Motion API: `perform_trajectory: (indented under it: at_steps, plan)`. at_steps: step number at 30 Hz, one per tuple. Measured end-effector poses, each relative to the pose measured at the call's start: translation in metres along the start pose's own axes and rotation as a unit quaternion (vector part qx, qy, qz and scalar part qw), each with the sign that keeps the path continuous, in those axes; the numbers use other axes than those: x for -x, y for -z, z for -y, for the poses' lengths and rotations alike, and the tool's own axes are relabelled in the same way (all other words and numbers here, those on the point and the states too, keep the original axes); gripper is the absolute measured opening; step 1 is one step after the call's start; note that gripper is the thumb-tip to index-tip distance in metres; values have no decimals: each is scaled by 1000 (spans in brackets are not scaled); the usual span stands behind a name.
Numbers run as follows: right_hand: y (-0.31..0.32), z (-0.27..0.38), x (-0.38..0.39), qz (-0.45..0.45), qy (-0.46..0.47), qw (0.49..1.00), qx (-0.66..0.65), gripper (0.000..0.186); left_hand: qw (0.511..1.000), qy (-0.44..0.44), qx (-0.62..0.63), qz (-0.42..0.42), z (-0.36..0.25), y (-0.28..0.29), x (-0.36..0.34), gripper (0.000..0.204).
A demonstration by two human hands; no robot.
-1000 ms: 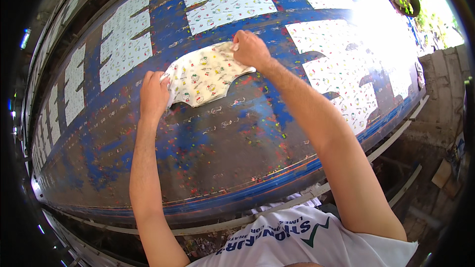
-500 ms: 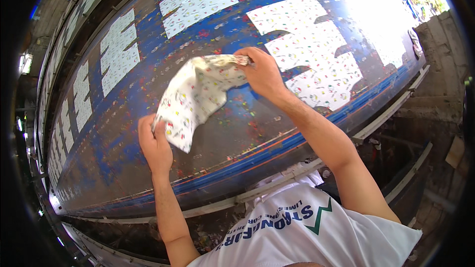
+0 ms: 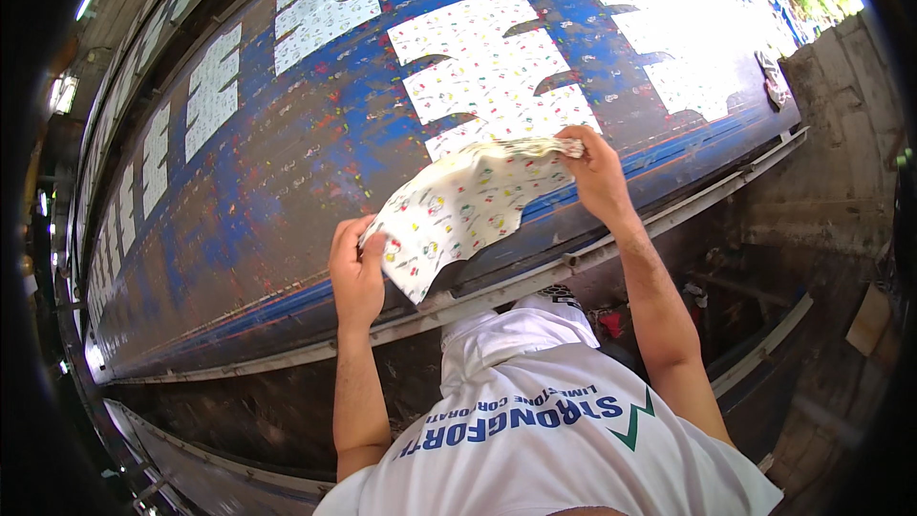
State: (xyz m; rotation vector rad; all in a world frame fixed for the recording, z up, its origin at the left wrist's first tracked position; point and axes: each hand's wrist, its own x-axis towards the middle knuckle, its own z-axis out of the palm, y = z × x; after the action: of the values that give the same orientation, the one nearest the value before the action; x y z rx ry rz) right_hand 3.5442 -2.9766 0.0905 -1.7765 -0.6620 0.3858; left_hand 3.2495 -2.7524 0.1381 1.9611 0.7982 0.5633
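Observation:
A white cloth piece (image 3: pixel 468 203) with a small colourful print hangs stretched between my hands, above the near edge of the long table (image 3: pixel 277 205). My left hand (image 3: pixel 357 272) pinches its left end, where one corner droops. The bunched, layered right end is gripped in my right hand (image 3: pixel 600 180). Between the hands the cloth arches up and sags, with a notched lower edge. Just behind it lies a flat printed cloth panel (image 3: pixel 492 48) with curved cut-outs, its near end hidden by the held piece.
More printed panels lie in rows along the blue-and-brown, paint-spotted table, including one at the right (image 3: pixel 683 86) in strong glare. A metal rail (image 3: pixel 688 193) runs along the near side. A crumpled cloth (image 3: pixel 772 79) hangs at the table's right end, near a concrete wall (image 3: pixel 821 124).
Both hands have moved right with the cloth and closer to the table's near edge. The view has shifted, and the held piece now overlaps the near end of a flat panel.

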Motion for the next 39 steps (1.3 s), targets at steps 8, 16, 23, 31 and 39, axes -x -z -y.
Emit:
perform_trajectory:
  at_steps: [8,16,23,31,39]
  plan:
    - [75,-12,-4,-14,-40,995,90,23,997,-5,-63,33,-9,-67,-26,25]
    - [61,-39,-66,-55,-74,977,192,23,996,0,-89,26,43,-115,-89,22]
    - [32,-82,-116,-54,-108,961,247,19,982,-54,-177,38,89,-135,-135,20]
    - [30,-91,-134,7,-29,924,382,20,974,-53,-218,14,94,-143,-138,22]
    - [46,-93,-158,104,-25,910,400,21,961,-12,-274,37,78,-141,-146,16]
